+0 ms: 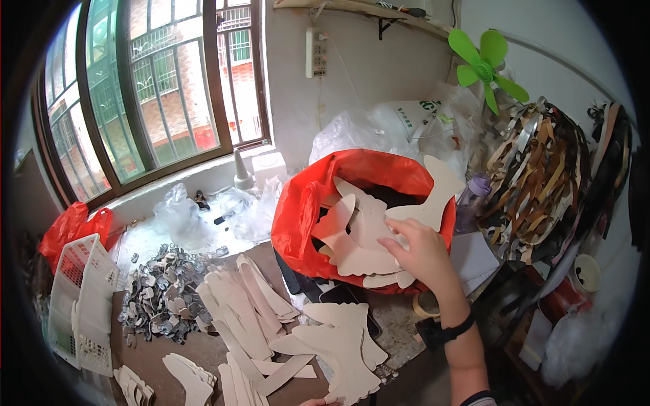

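My right hand (421, 254) reaches over a red plastic bag (294, 227) that stands with its mouth wide. Thumb and fingers are on a curved cream-coloured cut piece (437, 193), flat like leather or card, whose wide end rises past the bag's right rim. More pale cut pieces (369, 227) with curved and scalloped edges fill the bag's mouth. Only a sliver of my left hand (317, 402) shows at the lower edge, beside a stack of similar curved pieces (335, 355); its fingers are mostly hidden.
Long pale strips (237, 314) lie on the table left of centre, beside a heap of small grey pieces (166, 291). A white plastic basket (84, 304) stands far left. To the right are a green-bladed fan (484, 71), hanging strips (542, 176) and a tape roll (426, 306).
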Demonstrator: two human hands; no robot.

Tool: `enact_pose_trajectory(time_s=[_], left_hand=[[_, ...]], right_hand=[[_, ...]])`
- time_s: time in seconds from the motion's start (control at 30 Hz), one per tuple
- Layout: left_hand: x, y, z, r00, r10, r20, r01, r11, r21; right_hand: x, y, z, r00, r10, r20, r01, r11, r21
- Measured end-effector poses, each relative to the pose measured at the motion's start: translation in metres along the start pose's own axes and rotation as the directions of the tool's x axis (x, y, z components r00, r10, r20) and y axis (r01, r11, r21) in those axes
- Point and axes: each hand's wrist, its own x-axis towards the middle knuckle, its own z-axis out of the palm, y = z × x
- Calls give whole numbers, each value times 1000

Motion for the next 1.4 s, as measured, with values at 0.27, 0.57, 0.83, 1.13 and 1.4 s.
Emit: enact_pose_trajectory(time_s=[0.27, 0.57, 0.83, 1.13, 1.4], left_hand=[[1, 1, -2, 1000, 23, 17, -24, 999, 27], [2, 4, -7, 998, -3, 56, 3, 1000, 7], [3, 8, -9, 997, -38, 62, 35, 999, 40], [5, 3, -5, 996, 44, 75, -46, 999, 26], [5, 10, -12, 993, 31, 112, -29, 999, -19]], right_hand=[[12, -3, 29, 989, 111, 98, -96, 984, -148], [17, 71, 5, 926, 377, 19, -338, 804, 489], [-2, -5, 10, 956, 35, -291, -78, 988, -135], [3, 33, 22, 961, 106, -256, -222, 849, -480], [2, -4, 30, 997, 65, -48, -80, 875, -478]])
